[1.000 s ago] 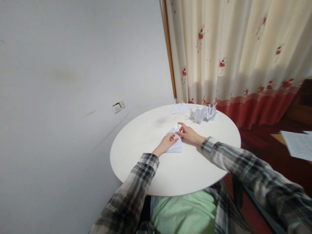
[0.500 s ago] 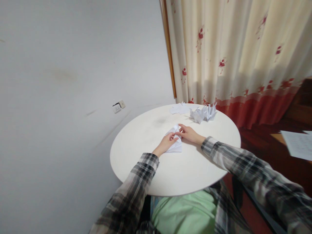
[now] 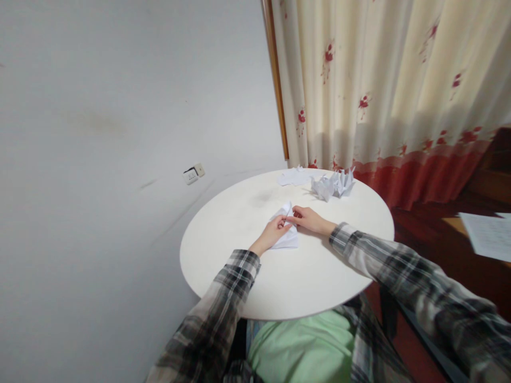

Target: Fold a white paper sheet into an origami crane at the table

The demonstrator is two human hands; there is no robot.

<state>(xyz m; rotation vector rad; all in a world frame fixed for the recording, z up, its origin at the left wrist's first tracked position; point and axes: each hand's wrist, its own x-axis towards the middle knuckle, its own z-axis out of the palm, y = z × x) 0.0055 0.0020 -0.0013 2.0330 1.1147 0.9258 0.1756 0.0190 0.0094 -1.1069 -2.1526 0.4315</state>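
Pinching folded paper (image 3: 288,241) are the fingers of left hand (image 3: 274,233) and right hand (image 3: 311,219); a far-right sheet (image 3: 489,236) bears unreadable writing.

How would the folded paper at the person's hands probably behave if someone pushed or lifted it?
The folded paper looks thin, so it is probably light and would slide easily over the smooth-looking table. Its folds likely stiffen it somewhat, though thin edges may bend. Its flat-looking, angular shape seems unlikely to roll.

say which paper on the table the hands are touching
The folded sheet at the left hand and right hand; the flat papers and spiky folded shapes lie beyond, untouched.
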